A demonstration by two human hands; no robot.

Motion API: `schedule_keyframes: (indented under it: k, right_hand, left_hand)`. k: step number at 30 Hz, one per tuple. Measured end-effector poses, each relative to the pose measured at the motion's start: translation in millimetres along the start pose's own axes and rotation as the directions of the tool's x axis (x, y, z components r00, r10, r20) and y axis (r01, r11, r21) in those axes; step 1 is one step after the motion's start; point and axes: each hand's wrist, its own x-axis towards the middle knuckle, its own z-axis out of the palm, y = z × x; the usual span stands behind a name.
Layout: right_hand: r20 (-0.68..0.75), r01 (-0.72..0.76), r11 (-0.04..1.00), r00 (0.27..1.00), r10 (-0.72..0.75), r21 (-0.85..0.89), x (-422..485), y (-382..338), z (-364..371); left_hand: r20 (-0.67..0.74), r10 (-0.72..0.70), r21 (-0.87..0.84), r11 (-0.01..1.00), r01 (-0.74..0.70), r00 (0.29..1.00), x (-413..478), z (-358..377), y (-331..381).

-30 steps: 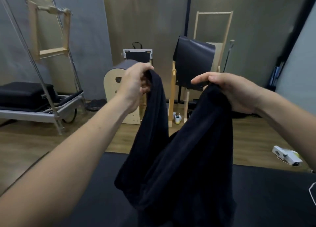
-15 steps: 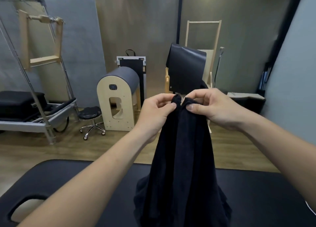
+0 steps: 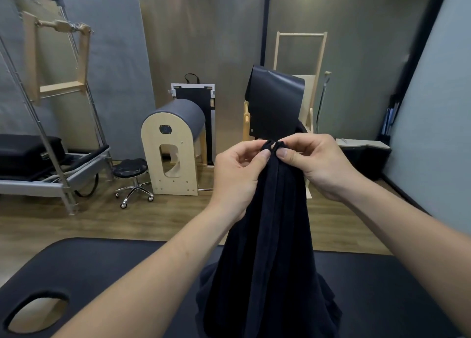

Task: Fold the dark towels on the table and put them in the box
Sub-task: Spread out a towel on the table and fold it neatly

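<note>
A dark towel hangs folded lengthwise in front of me, its lower end bunched on the black padded table. My left hand pinches one top corner between thumb and fingers. My right hand pinches the other top corner, and the two corners touch side by side. No box is in view.
The table has an oval face hole at its near left end. Beyond it on the wooden floor stand a wooden barrel-shaped apparatus, a small black stool on castors, a metal-framed bed at left and a wooden ladder frame.
My hands came together from apart, bringing the two top corners of the towel side by side. The view tilted down, so more of the table shows.
</note>
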Motion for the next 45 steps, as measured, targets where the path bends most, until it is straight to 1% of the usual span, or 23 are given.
schedule_keyframes:
  k: [5, 8, 10, 11, 13, 16, 18, 22, 25, 29, 31, 33, 34, 35, 37, 38, 39, 40, 41, 42, 43, 44, 45]
  right_hand:
    - [-0.035, 0.061, 0.99, 0.997, -0.066, -0.128, 1.9, 3.2, 4.6]
    - [0.029, -0.081, 0.996, 0.996, 0.082, -0.032, 7.1, 9.3, 1.7]
    - [0.13, -0.131, 0.988, 0.981, 0.141, -0.082, 9.7, 8.6, 1.9]
    - [0.145, -0.119, 0.98, 0.979, 0.142, -0.158, 10.5, 7.4, 2.5]
    - [0.078, -0.072, 0.94, 0.992, 0.103, -0.333, 14.8, 4.5, 3.5]
    - [-0.096, -0.089, 0.922, 0.994, 0.057, -0.377, 25.3, 7.0, 3.2]
    - [-0.193, -0.133, 0.935, 0.979, 0.072, -0.328, 35.3, 5.3, -0.6]
    - [-0.311, -0.12, 0.987, 0.947, 0.082, -0.107, 57.8, -17.5, -21.8]
    - [-0.457, -0.083, 0.994, 0.888, 0.038, -0.078, 66.0, -32.2, -47.0]
    - [-0.6, -0.133, 0.991, 0.795, 0.092, -0.025, 58.8, -23.8, -82.9]
    - [-0.637, -0.196, 0.979, 0.762, 0.118, -0.052, 49.3, -8.2, -97.3]
    - [-0.674, -0.242, 0.966, 0.729, 0.121, -0.088, 40.6, 8.9, -108.7]
    - [-0.692, -0.268, 0.957, 0.712, 0.119, -0.111, 36.6, 15.8, -114.0]
    - [-0.707, -0.3, 0.944, 0.697, 0.119, -0.137, 32.9, 23.1, -120.9]
    - [-0.724, -0.377, 0.906, 0.678, 0.128, -0.193, 23.0, 38.8, -137.3]
    - [-0.722, -0.409, 0.887, 0.678, 0.138, -0.214, 16.8, 44.7, -144.2]
    - [-0.715, -0.43, 0.872, 0.684, 0.144, -0.235, 11.2, 51.6, -150.6]
    - [-0.713, -0.442, 0.86, 0.687, 0.142, -0.254, 7.5, 55.6, -153.1]
    - [-0.715, -0.445, 0.852, 0.687, 0.127, -0.276, 6.5, 56.0, -152.5]
    - [-0.717, -0.433, 0.853, 0.689, 0.106, -0.291, 7.3, 51.7, -148.2]
    - [-0.718, -0.413, 0.861, 0.691, 0.083, -0.298, 10.5, 46.7, -144.8]
    - [-0.723, -0.384, 0.878, 0.688, 0.065, -0.286, 14.5, 39.9, -140.8]
    - [-0.725, -0.347, 0.901, 0.687, 0.056, -0.259, 18.2, 32.7, -137.0]
  left_hand:
    - [-0.006, -0.003, -0.07, 0.998, 0.002, 1.0, -2.5, 0.3, 0.3]
    - [0.052, -0.006, -0.125, 0.992, 0.012, 0.999, 0.2, -1.7, 1.9]
    - [0.093, -0.001, -0.126, 0.992, 0.013, 0.996, 1.9, -4.0, 1.7]
    - [0.107, 0.007, -0.103, 0.995, 0.004, 0.994, 3.4, -5.8, 0.7]
    - [0.131, 0.024, -0.003, 1.0, -0.024, 0.991, 9.6, -10.5, -5.7]
    - [0.204, -0.017, 0.257, 0.966, -0.037, 0.979, 18.3, -19.0, -27.8]
    - [0.232, -0.09, 0.489, 0.871, -0.036, 0.968, 14.2, -26.4, -52.4]
    - [0.039, -0.279, 0.737, 0.657, 0.161, 0.959, -1.1, -52.5, -90.0]
    - [-0.027, -0.325, 0.842, 0.503, 0.197, 0.945, 1.5, -79.4, -96.7]
    - [-0.1, -0.4, 0.964, 0.187, 0.188, 0.911, 30.2, -118.7, -70.4]
    - [-0.179, -0.335, 0.965, 0.125, 0.232, 0.925, 60.4, -136.1, -47.2]
    - [-0.234, -0.246, 0.924, 0.246, 0.294, 0.941, 81.0, -145.1, -23.6]
    - [-0.247, -0.29, 0.889, 0.313, 0.335, 0.925, 82.8, -145.8, -14.2]
    - [-0.227, -0.403, 0.863, 0.339, 0.374, 0.887, 81.1, -144.9, -7.0]
    - [-0.138, -0.685, 0.886, 0.237, 0.398, 0.716, 69.4, -145.1, 7.3]
    - [-0.114, -0.716, 0.901, 0.217, 0.375, 0.688, 69.7, -145.9, 16.6]
    - [-0.091, -0.68, 0.893, 0.268, 0.362, 0.727, 76.9, -146.7, 25.9]
    - [-0.095, -0.537, 0.87, 0.365, 0.332, 0.838, 88.0, -149.6, 33.8]
    - [-0.14, -0.319, 0.842, 0.46, 0.282, 0.937, 101.8, -154.1, 38.7]
    - [-0.19, -0.127, 0.797, 0.56, 0.229, 0.973, 110.8, -155.4, 44.6]
    - [-0.214, -0.032, 0.748, 0.638, 0.185, 0.976, 114.6, -152.8, 49.3]
    - [-0.211, -0.037, 0.716, 0.675, 0.18, 0.977, 114.5, -147.2, 48.7]
    - [-0.173, -0.119, 0.741, 0.638, 0.208, 0.978, 110.0, -143.1, 39.3]
